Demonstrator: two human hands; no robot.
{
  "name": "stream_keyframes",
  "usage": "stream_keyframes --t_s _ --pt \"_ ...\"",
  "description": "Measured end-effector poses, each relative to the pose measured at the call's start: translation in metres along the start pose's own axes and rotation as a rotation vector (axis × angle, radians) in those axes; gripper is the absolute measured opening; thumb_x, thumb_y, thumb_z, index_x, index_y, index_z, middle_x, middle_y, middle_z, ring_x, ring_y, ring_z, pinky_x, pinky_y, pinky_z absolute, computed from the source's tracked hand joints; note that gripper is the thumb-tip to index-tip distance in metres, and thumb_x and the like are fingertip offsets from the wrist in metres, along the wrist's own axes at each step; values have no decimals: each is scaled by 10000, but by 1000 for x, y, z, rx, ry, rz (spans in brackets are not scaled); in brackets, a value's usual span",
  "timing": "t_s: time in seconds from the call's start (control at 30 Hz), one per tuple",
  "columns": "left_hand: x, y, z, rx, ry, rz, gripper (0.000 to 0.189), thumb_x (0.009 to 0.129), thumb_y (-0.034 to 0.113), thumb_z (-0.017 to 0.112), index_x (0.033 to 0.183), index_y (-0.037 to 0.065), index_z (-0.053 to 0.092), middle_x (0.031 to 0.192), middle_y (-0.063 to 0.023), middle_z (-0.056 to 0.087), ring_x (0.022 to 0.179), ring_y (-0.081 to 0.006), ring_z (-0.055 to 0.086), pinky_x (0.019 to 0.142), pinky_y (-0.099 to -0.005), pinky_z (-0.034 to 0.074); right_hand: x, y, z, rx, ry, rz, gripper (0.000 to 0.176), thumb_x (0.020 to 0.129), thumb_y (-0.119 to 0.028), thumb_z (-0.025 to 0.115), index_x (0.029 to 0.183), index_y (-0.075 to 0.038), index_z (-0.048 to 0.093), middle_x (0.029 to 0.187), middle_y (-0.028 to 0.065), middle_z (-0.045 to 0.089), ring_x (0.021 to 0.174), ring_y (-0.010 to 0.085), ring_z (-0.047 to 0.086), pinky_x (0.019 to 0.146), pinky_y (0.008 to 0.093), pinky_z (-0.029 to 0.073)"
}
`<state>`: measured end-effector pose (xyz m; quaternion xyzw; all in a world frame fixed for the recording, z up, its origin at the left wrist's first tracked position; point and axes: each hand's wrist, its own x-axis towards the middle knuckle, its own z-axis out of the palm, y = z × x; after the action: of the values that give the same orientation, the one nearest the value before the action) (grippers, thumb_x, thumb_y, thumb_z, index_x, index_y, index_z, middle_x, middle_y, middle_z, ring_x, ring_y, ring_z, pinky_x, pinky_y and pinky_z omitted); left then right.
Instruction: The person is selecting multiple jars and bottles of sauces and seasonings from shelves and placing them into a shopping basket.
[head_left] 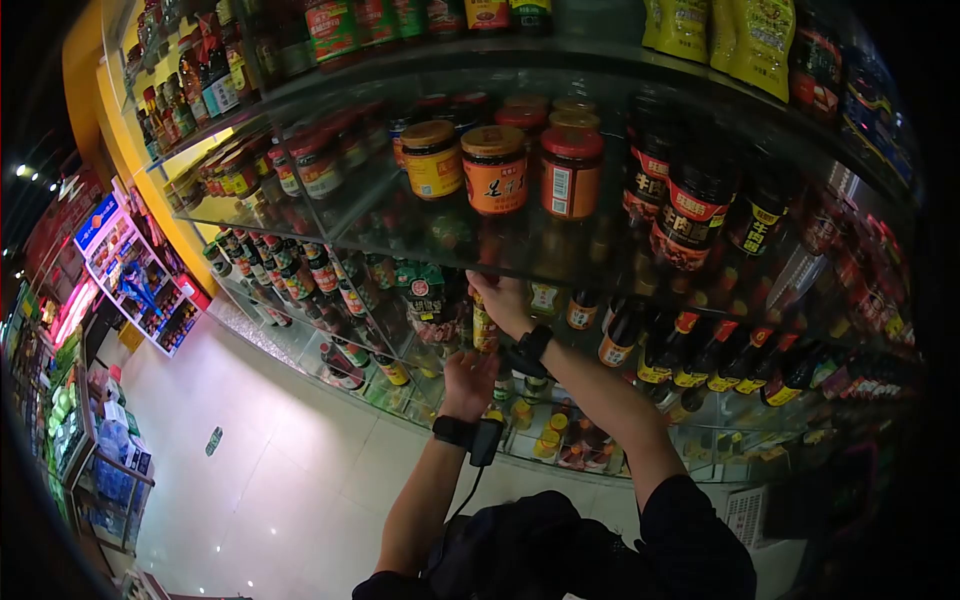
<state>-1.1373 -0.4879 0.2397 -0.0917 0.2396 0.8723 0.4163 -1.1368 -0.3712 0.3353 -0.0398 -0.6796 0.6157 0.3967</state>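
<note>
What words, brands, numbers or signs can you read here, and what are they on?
"牛肉" on the large black jar; what follows is less clear.
"牛肉" on the smaller black jar at its right.
"生" on the orange-labelled jar; the rest is unclear.
Too small or blurred: the yellow-labelled item by the right hand, the yellow pouches and the blue sign.
</note>
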Motion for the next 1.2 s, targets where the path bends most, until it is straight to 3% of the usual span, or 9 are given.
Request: stream_keyframes --t_s 0.17,0.23,0.5,0.57,0.7,0.77,0.87,1.17,1.2 --pt "23 1 -10 23 7 45 399 891 261 369 1186 -8 361 1019 -158 498 944 -275 521 878 -348 414 5 17 10 -50 -19 -3 217 836 -229 606 820 -21 547 664 21 584 601 83 545 541 246 419" --pt "23 1 -6 48 -44 68 117 852 202 470 825 88 456 874 -62 508 847 -205 521 759 -307 448 3 15 9 -64 -25 0 226 836 -235 609 831 -18 548 674 16 575 610 80 536 550 243 417" --pt "27 8 0 25 -56 27 171 872 213 415 868 46 456 869 -84 514 893 -256 523 791 -331 420 13 29 14 -273 -4 -123 226 804 -227 634 859 -15 577 727 36 586 658 127 533 614 283 428" --pt "26 9 0 25 -25 16 162 873 206 403 859 52 455 859 -81 510 894 -251 519 794 -328 417 14 36 16 -256 4 2 200 769 -154 667 853 -21 545 694 -16 535 647 71 497 599 242 419" --pt "35 10 -18 31 -126 21 159 868 206 401 823 69 467 845 -67 509 882 -238 514 777 -324 409 12 44 15 -324 59 -97 216 757 -152 679 866 -20 548 704 -11 535 652 70 492 599 244 417" --pt "26 12 -12 38 -186 13 162 866 212 408 811 73 471 843 -64 511 878 -237 514 771 -328 406 11 41 16 -287 96 -94 274 708 -190 707 891 -37 573 738 37 567 676 140 545 625 292 444" --pt "13 12 -4 58 -25 -30 169 861 228 420 814 77 477 860 -61 519 900 -229 504 761 -332 399 -2 9 18 -297 92 9 307 697 -169 709 939 -43 570 757 34 554 705 148 543 666 289 447" --pt "-22 34 -27 -46 -104 -158 228 849 211 405 953 27 487 998 -117 513 1003 -274 465 938 -373 355 -48 11 2 -487 368 -273 469 651 -106 675 1076 -46 486 1043 92 501 967 236 502 826 363 406" --pt "-29 35 -31 -53 -84 -162 216 842 197 406 939 23 489 990 -122 516 1002 -275 462 941 -374 353 -62 7 -3 -466 334 -222 404 729 -106 650 1091 -50 481 1006 76 514 958 174 478 870 312 377"
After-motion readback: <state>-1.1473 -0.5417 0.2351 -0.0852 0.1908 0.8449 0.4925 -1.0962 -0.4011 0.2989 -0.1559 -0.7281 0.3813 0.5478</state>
